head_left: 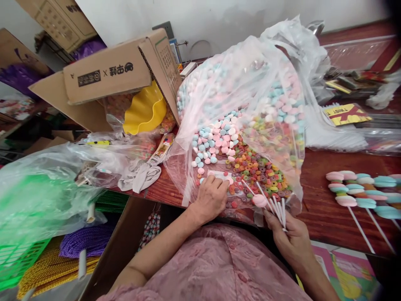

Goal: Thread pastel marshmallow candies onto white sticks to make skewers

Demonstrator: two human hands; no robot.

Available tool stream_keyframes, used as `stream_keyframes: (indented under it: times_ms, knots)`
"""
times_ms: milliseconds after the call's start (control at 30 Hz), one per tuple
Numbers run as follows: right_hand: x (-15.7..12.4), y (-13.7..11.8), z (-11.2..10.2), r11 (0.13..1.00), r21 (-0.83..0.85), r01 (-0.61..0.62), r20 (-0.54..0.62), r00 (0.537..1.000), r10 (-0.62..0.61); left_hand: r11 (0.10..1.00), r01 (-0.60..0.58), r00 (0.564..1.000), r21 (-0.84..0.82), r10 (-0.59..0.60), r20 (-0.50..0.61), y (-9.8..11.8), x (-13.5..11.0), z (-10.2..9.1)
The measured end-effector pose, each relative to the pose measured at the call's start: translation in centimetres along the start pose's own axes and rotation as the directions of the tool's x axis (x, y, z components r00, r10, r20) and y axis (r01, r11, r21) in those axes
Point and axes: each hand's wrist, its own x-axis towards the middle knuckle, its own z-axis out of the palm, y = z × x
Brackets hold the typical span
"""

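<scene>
My left hand (212, 196) rests on the near edge of a big clear plastic bag (250, 83), fingers curled down among pink, blue and white round candies (213, 142) and small coloured ring candies (260, 169). What its fingertips pinch is hidden. My right hand (290, 238) grips a bundle of several thin white sticks (277, 209); a pink candy (259, 200) sits on one stick's tip. Both hands are at the front edge of a dark red wooden table (322, 209).
Finished candy skewers (360, 190) lie at the right on the table. A cardboard box (119, 71) with a yellow bowl (145, 110) stands at the back left. Plastic bags (46, 184), a green basket (19, 255) and purple rolls (84, 240) crowd the left.
</scene>
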Motion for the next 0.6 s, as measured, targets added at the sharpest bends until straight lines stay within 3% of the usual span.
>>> stream_keyframes:
  times_ms: [167, 333, 467, 533, 600]
  knots:
    - [0.0, -0.1, 0.1, 0.996, -0.047, 0.079, 0.010, 0.997, -0.078, 0.996, 0.006, 0.986, -0.092, -0.021, -0.165, -2.0, 0.1, 0.1]
    - [0.0, 0.3, 0.3, 0.995, -0.070, 0.076, 0.007, 0.997, -0.076, 0.975, -0.011, 0.974, -0.224, -0.040, -0.223, -4.2, 1.2, 0.0]
    - [0.1, 0.3, 0.3, 0.993, -0.074, 0.088, 0.029, 0.996, -0.086, 0.896, -0.010, 0.928, -0.443, -0.156, -0.338, -4.8, 1.7, -1.2]
    - [0.1, 0.2, 0.1, 0.994, -0.078, 0.079, 0.029, 0.997, -0.077, 0.841, 0.001, 0.911, -0.541, -0.224, -0.346, -4.9, 1.5, -1.9]
    - [0.1, 0.1, 0.1, 0.995, -0.076, 0.068, 0.026, 0.997, -0.067, 0.825, 0.026, 0.937, -0.564, -0.217, -0.275, -4.8, 1.3, -2.2]
